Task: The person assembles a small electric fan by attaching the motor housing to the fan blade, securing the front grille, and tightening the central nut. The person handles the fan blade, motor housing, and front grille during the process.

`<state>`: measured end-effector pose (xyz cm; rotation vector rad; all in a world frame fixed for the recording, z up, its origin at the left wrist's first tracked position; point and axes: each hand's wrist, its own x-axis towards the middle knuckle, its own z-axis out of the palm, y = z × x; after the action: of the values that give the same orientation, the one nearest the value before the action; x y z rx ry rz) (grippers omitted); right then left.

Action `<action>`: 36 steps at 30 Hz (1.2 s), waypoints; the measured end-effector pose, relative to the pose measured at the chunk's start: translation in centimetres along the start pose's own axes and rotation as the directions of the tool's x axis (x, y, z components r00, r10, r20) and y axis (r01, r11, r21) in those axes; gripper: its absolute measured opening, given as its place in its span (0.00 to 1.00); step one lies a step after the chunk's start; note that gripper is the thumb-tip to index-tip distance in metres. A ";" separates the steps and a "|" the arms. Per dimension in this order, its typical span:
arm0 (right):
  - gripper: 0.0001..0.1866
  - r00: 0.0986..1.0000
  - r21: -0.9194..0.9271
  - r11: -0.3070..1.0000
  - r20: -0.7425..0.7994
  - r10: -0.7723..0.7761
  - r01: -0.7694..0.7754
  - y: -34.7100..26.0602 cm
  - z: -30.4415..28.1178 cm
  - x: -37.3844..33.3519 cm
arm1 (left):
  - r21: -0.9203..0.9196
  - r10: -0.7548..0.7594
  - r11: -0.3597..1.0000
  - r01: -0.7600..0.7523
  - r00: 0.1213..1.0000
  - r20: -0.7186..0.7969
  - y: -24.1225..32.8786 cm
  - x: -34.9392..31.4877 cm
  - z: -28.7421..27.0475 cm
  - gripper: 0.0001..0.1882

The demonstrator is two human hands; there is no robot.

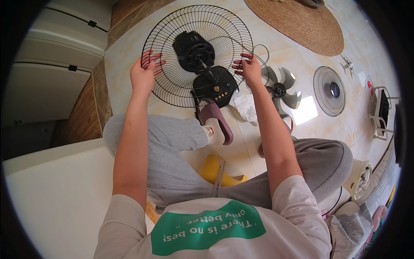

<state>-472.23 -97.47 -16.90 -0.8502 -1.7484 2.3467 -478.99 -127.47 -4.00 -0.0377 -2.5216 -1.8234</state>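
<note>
both arms reach straight up from the lower edge toward the upper middle of the frame, elbows nearly locked. left hand (pixel 145 72) is on the left rim of the black wire fan guard (pixel 172 39), fingers (pixel 155 62) curled through the wires, grasping it. right hand (pixel 249 69) is on the guard's right rim, fingers (pixel 242 60) hooked over the wires, also grasping. guard lies flat on the pale marble-pattern floor (pixel 125 64), upper centre, with the black motor housing (pixel 194 52) at its hub and the black control base (pixel 215 86) just below it.

purple slipper (pixel 215 118) on the foot touches the base's lower edge. crumpled white tissue (pixel 246 108) sits just right of it. grey fan blade (pixel 280 88) lies right of the right hand, near a second round grille (pixel 330 90) at right. round woven mat (pixel 302 21) at upper right. yellow stool (pixel 211 170) between the legs. shirt at the bottom has a green patch (pixel 207 226) with white lettering.
</note>
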 end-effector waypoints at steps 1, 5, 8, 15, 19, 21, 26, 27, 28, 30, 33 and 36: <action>0.14 1.000 0.012 1.000 0.000 -0.005 0.005 0.1 0.0 0.1 | 0.024 0.003 1.000 -0.003 1.000 -0.016 -0.2 0.0 -0.1 0.14; 0.13 0.999 0.060 0.998 0.008 -0.032 0.031 0.6 -0.1 0.5 | 0.051 0.073 0.996 -0.071 0.997 -0.035 -0.9 0.3 -0.2 0.13; 0.12 0.999 0.084 0.996 0.004 -0.034 0.034 1.0 0.1 0.6 | 0.010 0.076 0.997 -0.076 0.996 -0.049 -1.1 0.3 -0.2 0.12; 0.12 1.000 0.061 0.998 -0.013 -0.012 0.013 0.9 0.2 0.7 | 0.202 0.135 0.972 -0.123 0.990 -0.049 -1.4 0.0 -0.5 0.11; 0.11 0.999 0.036 0.999 -0.007 -0.031 0.031 0.5 0.1 1.0 | 0.099 0.106 0.990 -0.099 0.992 -0.066 -2.1 0.1 -0.4 0.11; 0.11 0.999 0.027 0.999 -0.005 -0.042 0.043 0.5 0.2 1.1 | 0.047 0.093 0.995 -0.090 0.994 -0.063 -2.3 0.1 -0.5 0.11; 0.11 0.999 0.042 0.998 -0.009 -0.036 0.036 0.4 0.3 1.3 | 0.084 0.135 0.988 -0.129 0.989 -0.066 -2.2 -0.3 -0.5 0.11; 0.11 0.999 0.045 0.998 -0.009 -0.039 0.039 0.4 0.3 1.3 | 0.085 0.119 0.990 -0.113 0.990 -0.072 -2.2 -0.4 -0.5 0.11; 0.11 0.999 0.040 0.998 -0.007 -0.044 0.045 0.2 0.3 1.4 | 0.090 0.125 0.989 -0.118 0.989 -0.076 -2.2 -0.4 -0.5 0.11; 0.11 0.999 0.032 0.998 -0.003 -0.054 0.054 0.0 0.2 1.6 | 0.082 0.128 0.989 -0.122 0.989 -0.074 -2.2 -0.5 -0.4 0.11; 0.11 0.998 0.035 0.998 -0.007 -0.059 0.059 -0.1 0.2 1.6 | 0.073 0.122 0.990 -0.118 0.990 -0.064 -2.2 -0.4 -0.5 0.11; 0.11 0.999 0.027 0.999 -0.015 -0.045 0.045 0.4 0.4 1.3 | 0.106 0.127 0.987 -0.119 0.990 -0.068 -2.0 -0.6 -0.6 0.11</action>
<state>-473.46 -97.45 -17.64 -0.8132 -1.7080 2.3243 -478.50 -128.65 -5.70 -0.1184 -2.4968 -1.6192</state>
